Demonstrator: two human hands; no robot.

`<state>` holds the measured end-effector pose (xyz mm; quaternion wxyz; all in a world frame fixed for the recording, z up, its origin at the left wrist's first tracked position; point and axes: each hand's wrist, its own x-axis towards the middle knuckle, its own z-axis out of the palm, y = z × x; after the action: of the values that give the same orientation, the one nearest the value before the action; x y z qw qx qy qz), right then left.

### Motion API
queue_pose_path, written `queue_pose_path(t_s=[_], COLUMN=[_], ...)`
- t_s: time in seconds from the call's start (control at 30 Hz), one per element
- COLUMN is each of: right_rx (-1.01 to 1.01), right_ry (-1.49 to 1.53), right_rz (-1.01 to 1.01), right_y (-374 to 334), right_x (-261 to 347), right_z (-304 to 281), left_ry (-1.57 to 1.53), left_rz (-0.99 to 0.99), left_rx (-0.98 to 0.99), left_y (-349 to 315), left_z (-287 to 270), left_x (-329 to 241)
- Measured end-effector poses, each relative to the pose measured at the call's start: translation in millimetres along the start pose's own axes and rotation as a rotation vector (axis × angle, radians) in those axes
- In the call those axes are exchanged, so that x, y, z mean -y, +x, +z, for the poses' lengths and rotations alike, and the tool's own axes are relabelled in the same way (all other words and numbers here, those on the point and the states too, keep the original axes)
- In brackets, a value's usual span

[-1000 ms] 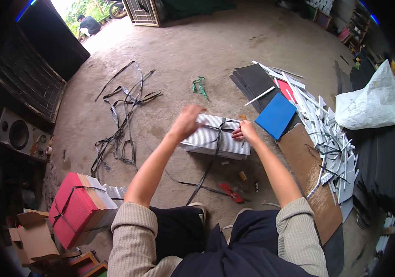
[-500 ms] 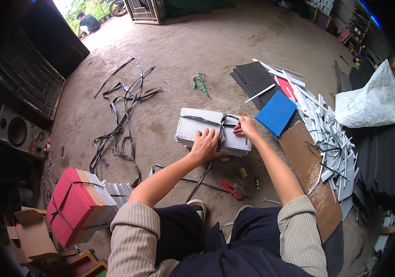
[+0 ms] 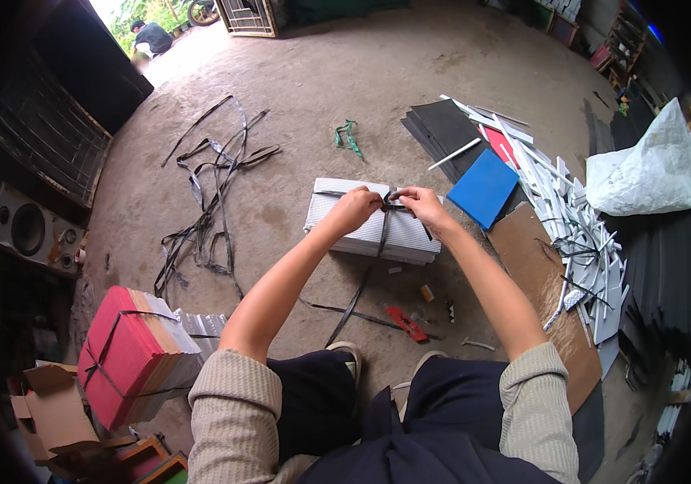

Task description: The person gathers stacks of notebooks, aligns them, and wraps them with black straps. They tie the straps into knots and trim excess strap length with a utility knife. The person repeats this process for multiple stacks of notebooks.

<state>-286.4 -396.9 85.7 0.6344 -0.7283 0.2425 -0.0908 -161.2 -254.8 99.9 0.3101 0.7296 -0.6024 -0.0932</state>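
Observation:
A bundle of white ridged sheets (image 3: 412, 234) lies on the concrete floor in front of my feet. A flat black strap (image 3: 383, 232) wraps it both ways and crosses on its top. My left hand (image 3: 355, 210) is closed in a pinch on the strap at the crossing. Just to its right, my right hand (image 3: 422, 208) also pinches the strap, fingertips close to the left ones. The exact form of the knot is too small to make out. A tail of the strap runs over the floor toward my left shoe.
Tangled black strapping (image 3: 220, 185) lies to the left, above a strapped stack of red sheets (image 3: 119, 359). A red tool (image 3: 406, 323) is near my feet. At right are a blue board (image 3: 483, 188), white strips (image 3: 575, 234) and a white sack (image 3: 648, 173).
My left hand has lifted from the bundle's near side to the strap crossing. The right hand has shifted slightly left, and both now pinch the strap close together.

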Motion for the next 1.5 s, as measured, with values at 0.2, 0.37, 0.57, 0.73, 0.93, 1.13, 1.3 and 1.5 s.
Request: queue_pose_path(t_s=[0.2,0.37,0.57,0.73,0.93,1.13,1.3,1.5], right_rx=[-0.011,-0.102,-0.426,-0.399,-0.414,-0.241,-0.276,-0.132], right_ry=[0.134,-0.178,-0.721,-0.806,-0.910,-0.520,-0.439,-0.247], right_rz=[0.002,-0.091,-0.513,-0.520,-0.467,-0.238,-0.527,-0.335], right_y=[-2.5,-1.4,-7.9,-11.0,-7.1,-11.4,3.5,7.8], right_x=[-8.3,-12.2,-3.3,1.7,2.1,11.7,-14.5,-9.7], right_z=[9.2,13.8,21.4,12.1,14.6,7.2,-3.8,0.4], left_ry=[-0.209,-0.352,-0.316,-0.268,-0.203,-0.025,-0.025,0.036], left_rz=[-0.144,-0.213,0.162,0.155,0.152,0.193,0.246,0.269], left_rx=[-0.132,-0.093,-0.099,-0.085,-0.101,-0.114,-0.099,-0.107], left_y=[11.6,15.9,21.9,24.2,26.4,20.1,17.1,20.5], left_z=[1.4,4.5,7.9,-1.2,-2.3,-5.8,3.0,5.3], left_x=[-5.4,1.1,8.2,-6.0,-5.2,4.5,1.1,-2.8])
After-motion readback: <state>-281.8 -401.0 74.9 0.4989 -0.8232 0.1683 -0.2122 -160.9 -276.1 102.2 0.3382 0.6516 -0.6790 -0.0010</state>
